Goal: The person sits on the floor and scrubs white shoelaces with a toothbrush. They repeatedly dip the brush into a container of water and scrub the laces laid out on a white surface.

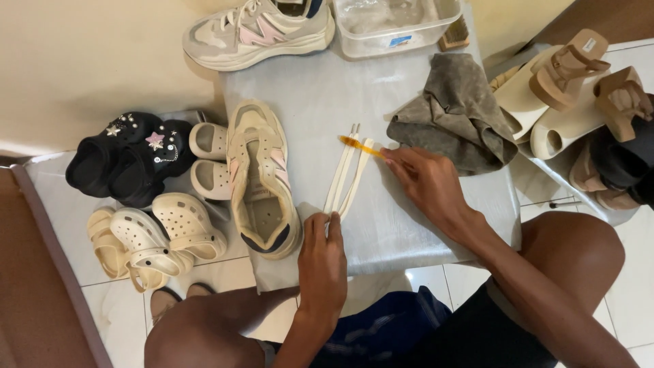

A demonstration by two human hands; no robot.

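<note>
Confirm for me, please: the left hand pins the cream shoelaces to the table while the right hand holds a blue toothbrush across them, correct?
Not quite. The head view shows the right hand holding an orange toothbrush, not a blue one. The left hand does pin the cream shoelaces to the table.

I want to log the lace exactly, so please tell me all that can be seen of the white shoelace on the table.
The white shoelace is flat, cream-white and looks like woven fabric. It lies folded into several parallel strands on the grey table, with two thin tips pointing away from the person. The left hand pins its near end down. The right hand holds a small orange brush across its far part. It lies just right of the unlaced sneaker.
</note>
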